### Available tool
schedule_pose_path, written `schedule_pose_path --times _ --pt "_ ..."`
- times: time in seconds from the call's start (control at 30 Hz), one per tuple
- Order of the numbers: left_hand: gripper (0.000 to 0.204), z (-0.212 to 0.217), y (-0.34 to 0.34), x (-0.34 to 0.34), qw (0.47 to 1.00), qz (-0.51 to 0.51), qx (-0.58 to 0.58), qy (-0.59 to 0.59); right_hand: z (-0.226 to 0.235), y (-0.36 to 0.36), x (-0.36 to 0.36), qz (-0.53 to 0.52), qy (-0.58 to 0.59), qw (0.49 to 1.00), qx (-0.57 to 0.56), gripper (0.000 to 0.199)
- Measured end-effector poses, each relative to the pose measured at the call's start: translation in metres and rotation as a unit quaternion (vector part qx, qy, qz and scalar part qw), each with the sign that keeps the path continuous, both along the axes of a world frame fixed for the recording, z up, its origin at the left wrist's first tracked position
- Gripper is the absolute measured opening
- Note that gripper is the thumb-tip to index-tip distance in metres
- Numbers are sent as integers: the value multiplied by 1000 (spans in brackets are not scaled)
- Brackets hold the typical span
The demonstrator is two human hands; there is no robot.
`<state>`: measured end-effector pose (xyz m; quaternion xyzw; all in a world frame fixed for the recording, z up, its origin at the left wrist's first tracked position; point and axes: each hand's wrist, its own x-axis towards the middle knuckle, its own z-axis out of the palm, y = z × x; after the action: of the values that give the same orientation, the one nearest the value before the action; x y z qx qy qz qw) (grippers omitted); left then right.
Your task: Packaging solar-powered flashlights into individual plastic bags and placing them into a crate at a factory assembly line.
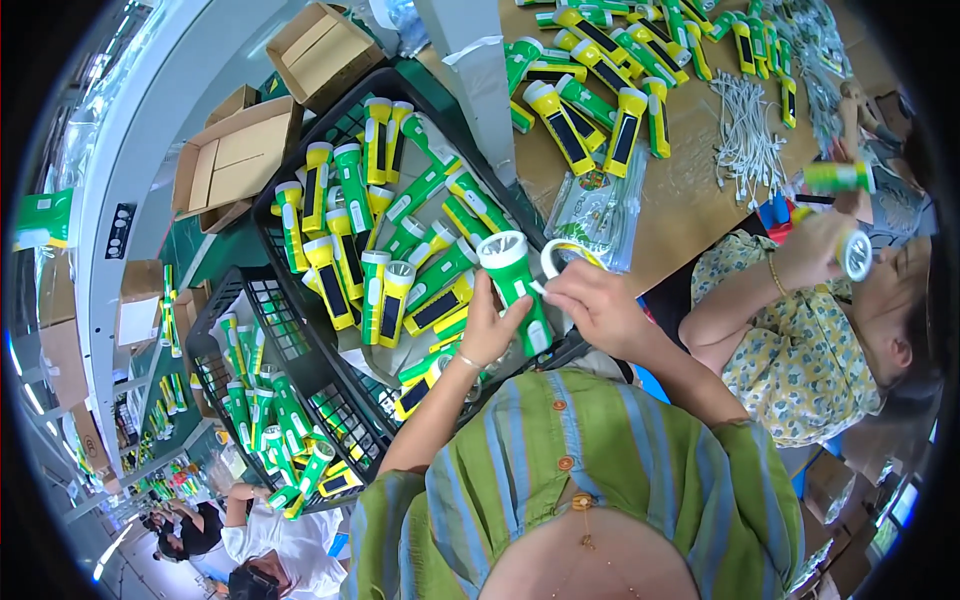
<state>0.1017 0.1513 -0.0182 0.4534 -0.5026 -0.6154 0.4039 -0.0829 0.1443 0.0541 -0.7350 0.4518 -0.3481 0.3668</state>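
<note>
A: Your left hand (490,330) is closed around the body of a green torch (512,285), lens end pointing away from you. Your right hand (597,305) pinches a white ring (560,255) at its rim, just beside the torch head.

B: How will the torch handle?

A: I judge it is light, hard plastic, stiff and a little smooth, so it can turn in your palm. Hold it at the middle of the body, as you do now. The ring looks thin; take it by the edge with your fingertips, not flat. The clear lens may scratch, I think.

B: What is under your hands?

A: Directly below and to the left of your left hand is a black crate (300,170), full of green and yellow torches (380,250). Further left and lower stands a second crate (215,330) with more of them.

B: And beyond?

A: Ahead of your right hand is a brown table (690,195) with more torches, a clear bag (600,205) and a bundle of white cords (745,135). To your right another person (800,340) in a flowered top holds a torch too. Far left, open cardboard boxes (235,155) lie on the floor. The room is crowded; there is little free space around your hands.
</note>
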Motion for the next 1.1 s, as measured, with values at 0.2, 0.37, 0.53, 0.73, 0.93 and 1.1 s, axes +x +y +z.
schedule_pose_path --times 0.2,0.37,0.53,0.73,0.93,1.1 --pt "61 32 1 0 999 -28 -2 -31 -2 -1 2 50 -25 998 36 10" --pt "70 39 -2 -7 962 -47 -157 -218 -14 -2 2 57 -33 997 49 11" --pt "65 48 -2 -7 977 -50 -156 -138 -13 -5 2 36 -18 998 47 10" --pt "41 46 5 -10 971 40 -159 -174 -3 -4 12 -15 15 999 48 15" --pt "39 53 3 -3 959 35 -201 -196 -6 -15 11 -50 66 997 7 26" --pt "53 52 -14 13 984 -58 -97 -140 -2 -13 13 7 45 996 70 25"
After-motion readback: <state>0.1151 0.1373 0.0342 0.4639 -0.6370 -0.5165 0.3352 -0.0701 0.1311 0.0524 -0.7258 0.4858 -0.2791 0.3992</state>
